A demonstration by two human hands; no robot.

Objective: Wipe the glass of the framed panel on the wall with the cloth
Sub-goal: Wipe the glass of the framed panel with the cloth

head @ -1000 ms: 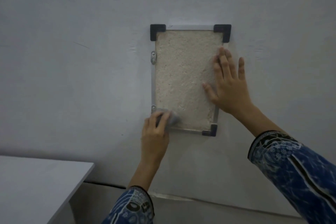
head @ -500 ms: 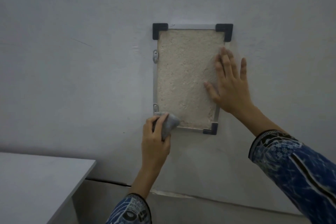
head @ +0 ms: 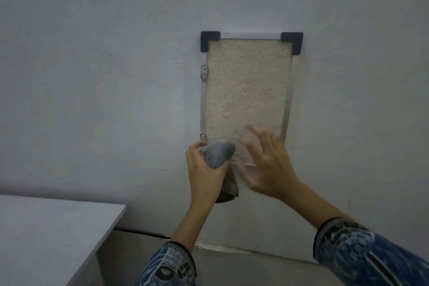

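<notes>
Your left hand (head: 204, 172) bunches a grey cloth (head: 219, 152) in its grip at the lower left corner of the framed panel (head: 246, 90). Your blurred right hand (head: 271, 165) is just beside it, grip spread.

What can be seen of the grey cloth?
The grey cloth, soft felt-like fabric, is bunched into a rounded wad gripped by the left hand. The wad overlaps the lower left corner of the metal-framed beige panel; a darker tail hangs below the palm. Whether it touches the panel cannot be told.
</notes>
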